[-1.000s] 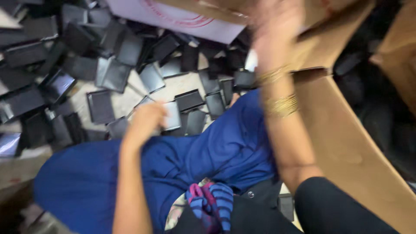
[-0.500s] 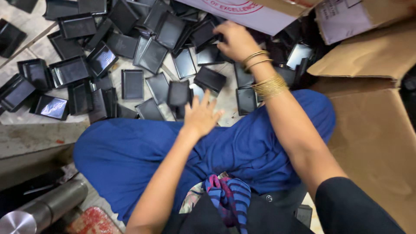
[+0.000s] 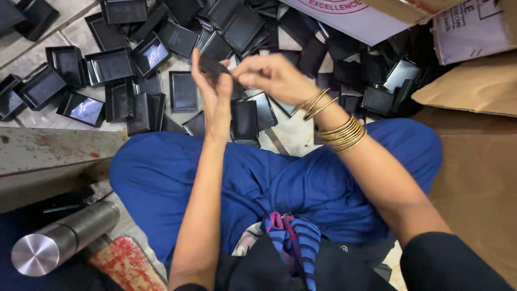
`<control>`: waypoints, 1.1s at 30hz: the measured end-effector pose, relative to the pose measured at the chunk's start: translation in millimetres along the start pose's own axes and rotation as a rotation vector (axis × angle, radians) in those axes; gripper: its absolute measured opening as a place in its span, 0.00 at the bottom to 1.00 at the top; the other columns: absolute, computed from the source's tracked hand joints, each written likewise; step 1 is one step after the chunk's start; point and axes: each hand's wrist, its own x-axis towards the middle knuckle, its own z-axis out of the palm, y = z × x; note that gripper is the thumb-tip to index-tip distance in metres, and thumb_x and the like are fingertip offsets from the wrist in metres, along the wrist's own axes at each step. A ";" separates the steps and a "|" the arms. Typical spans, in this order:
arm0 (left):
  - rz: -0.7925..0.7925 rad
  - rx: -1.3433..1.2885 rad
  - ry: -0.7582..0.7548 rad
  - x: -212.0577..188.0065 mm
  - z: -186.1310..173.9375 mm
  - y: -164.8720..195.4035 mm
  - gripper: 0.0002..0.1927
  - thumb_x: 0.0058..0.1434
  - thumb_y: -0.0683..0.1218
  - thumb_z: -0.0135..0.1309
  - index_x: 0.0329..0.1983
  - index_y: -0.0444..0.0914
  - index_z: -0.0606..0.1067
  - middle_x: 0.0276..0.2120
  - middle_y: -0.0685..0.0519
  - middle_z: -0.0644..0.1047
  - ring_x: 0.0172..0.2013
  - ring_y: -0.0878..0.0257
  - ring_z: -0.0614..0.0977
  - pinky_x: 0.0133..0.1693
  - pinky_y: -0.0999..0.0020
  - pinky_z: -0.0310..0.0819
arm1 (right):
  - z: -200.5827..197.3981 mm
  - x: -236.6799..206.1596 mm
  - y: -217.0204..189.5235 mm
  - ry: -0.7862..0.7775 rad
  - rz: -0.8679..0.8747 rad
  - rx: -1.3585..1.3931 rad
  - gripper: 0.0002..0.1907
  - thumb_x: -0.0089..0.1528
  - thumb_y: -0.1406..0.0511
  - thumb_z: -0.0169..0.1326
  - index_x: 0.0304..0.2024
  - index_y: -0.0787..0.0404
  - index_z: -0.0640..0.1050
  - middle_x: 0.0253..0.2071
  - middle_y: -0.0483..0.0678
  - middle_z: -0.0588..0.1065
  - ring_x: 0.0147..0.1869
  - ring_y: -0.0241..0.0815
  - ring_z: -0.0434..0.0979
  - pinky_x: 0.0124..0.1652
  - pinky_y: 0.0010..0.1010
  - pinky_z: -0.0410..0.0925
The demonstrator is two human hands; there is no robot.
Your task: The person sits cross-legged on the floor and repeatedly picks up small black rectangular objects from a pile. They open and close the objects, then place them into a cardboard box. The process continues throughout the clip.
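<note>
Tray [image 3: 215, 67], small and black, now sits lifted above the floor pile [image 3: 116, 64], pinched between left hand [image 3: 215, 99] and right hand [image 3: 272, 78]; half a second ago both hands reached down among the pile.

A small black tray [image 3: 215, 67] is held tilted between both hands. It hangs above the heap of like trays [image 3: 177, 43], toward twelve o'clock.

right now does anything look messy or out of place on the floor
The black trays lie scattered on the floor, tilted and overlapping, not stacked. Both hands, left and right, hold one small black piece above them.
</note>
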 end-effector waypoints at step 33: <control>-0.230 -0.595 0.315 8.9 -35.8 -12.0 0.30 0.75 0.61 0.45 0.73 0.41 0.67 0.48 0.53 0.76 0.43 0.67 0.77 0.46 0.72 0.74 | 31.1 -6.8 67.9 0.233 0.291 -1.291 0.39 0.43 0.57 0.74 0.49 0.64 0.67 0.48 0.58 0.68 0.51 0.59 0.74 0.44 0.45 0.73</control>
